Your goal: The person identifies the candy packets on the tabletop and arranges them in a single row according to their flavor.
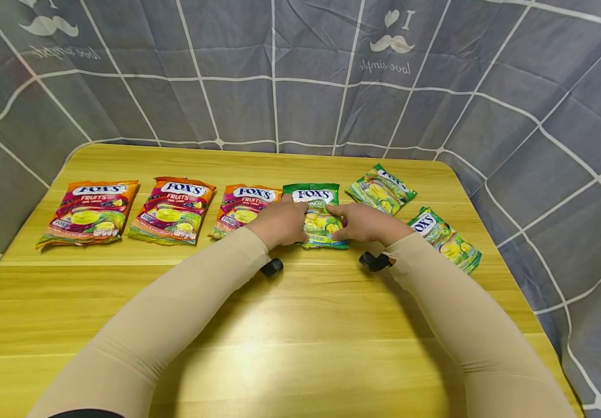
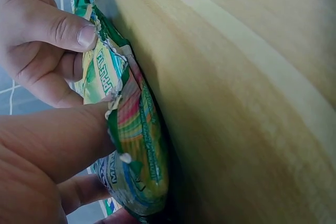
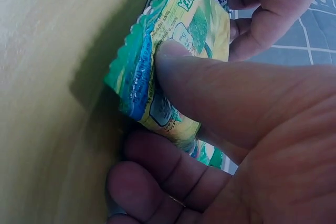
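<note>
Currently, left hand (image 1: 279, 223) and right hand (image 1: 365, 223) both pinch the green Fox's candy bag (image 1: 317, 215), apparently flat on the wooden table (image 1: 300, 325).

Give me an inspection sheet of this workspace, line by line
Surface: yellow wooden table, flat.
Job's things: green candy bag in a row with three orange candy bags.
Clutter: two more green bags lying askew at the right.
Hands: left hand and right hand both grip the green candy bag by its sides.
Cables: nothing seen.
Surroundings: grey checked cloth behind and beside the table.
</note>
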`<action>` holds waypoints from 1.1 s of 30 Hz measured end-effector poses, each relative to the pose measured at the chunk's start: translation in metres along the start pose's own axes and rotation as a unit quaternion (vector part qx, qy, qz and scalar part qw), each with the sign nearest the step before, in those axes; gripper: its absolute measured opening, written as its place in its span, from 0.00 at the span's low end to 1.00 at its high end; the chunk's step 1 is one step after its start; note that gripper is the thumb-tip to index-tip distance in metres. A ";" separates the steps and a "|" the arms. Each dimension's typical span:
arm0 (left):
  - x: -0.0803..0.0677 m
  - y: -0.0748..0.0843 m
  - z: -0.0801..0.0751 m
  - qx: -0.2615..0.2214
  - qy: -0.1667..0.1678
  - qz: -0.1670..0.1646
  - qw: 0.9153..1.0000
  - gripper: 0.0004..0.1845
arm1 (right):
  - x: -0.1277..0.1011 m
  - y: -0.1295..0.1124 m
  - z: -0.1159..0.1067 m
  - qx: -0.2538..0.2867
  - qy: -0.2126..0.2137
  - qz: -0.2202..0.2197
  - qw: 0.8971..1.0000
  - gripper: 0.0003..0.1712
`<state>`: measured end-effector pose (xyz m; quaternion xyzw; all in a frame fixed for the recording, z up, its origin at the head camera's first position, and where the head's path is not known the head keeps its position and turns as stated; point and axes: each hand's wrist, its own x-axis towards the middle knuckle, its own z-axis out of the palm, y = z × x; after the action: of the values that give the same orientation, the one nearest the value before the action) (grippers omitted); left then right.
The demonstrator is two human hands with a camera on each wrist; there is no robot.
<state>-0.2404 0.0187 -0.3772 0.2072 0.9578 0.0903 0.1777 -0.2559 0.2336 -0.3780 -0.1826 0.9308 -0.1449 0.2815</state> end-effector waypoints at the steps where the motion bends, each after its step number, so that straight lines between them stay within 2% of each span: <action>1: 0.000 0.000 0.000 -0.002 0.000 0.000 1.000 0.45 | 0.000 0.000 0.000 0.001 0.000 0.000 1.000 0.47; 33: -0.001 0.001 0.000 -0.002 0.005 0.000 1.000 0.45 | 0.002 0.004 0.004 0.008 0.000 0.006 1.000 0.48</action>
<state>-0.2392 0.0192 -0.3768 0.2068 0.9585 0.0928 0.1731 -0.2563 0.2361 -0.3833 -0.1748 0.9307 -0.1503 0.2841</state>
